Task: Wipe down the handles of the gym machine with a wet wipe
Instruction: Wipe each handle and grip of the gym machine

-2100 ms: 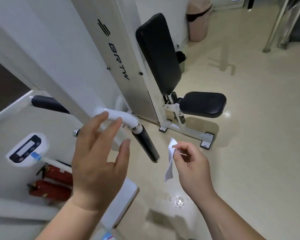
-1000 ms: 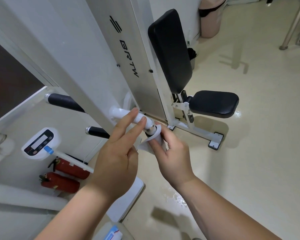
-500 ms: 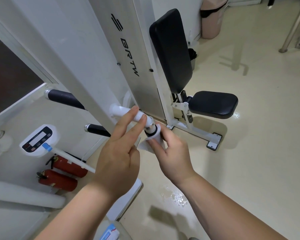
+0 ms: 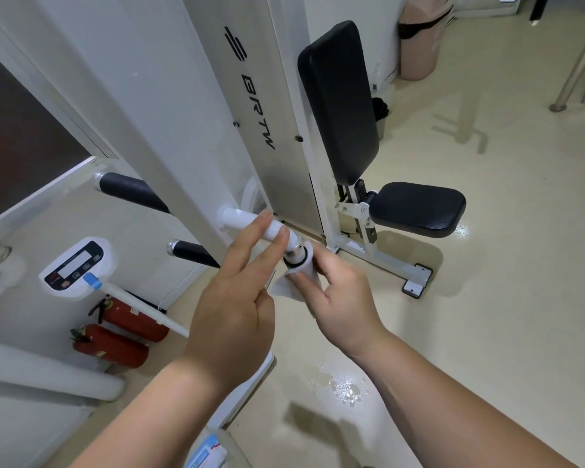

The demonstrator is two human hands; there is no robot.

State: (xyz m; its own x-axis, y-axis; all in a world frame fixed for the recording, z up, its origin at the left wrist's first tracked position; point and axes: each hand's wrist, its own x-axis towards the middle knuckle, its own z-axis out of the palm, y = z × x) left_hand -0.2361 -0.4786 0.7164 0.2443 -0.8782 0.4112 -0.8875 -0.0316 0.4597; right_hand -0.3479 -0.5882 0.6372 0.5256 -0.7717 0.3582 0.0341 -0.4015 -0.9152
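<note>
Gym machine (image 4: pixel 196 106), a white upright frame lettered BRTW, fills the upper left, with its black backrest pad (image 4: pixel 340 99) and black seat pad (image 4: pixel 417 208) to the right over the beige floor (image 4: pixel 504 265). A tan waste bin (image 4: pixel 419 38) stands far back by the wall. Low on the left lie two red fire extinguishers (image 4: pixel 115 342), with a white scale display (image 4: pixel 73 266) on a post above them. Two black foam handles (image 4: pixel 132 191) jut from the frame toward the left. At the middle, a white bar (image 4: pixel 240 220) ends in a metal collar, below which the near handle is hidden. The left hand (image 4: pixel 232 315) rests two straight fingers along that white bar, the others loosely curled. The right hand (image 4: pixel 340 298) is closed around a white wet wipe (image 4: pixel 284 287), wrapping it about the handle just below the collar. A wet patch (image 4: pixel 338 386) glistens on the floor beneath the wrists.
</note>
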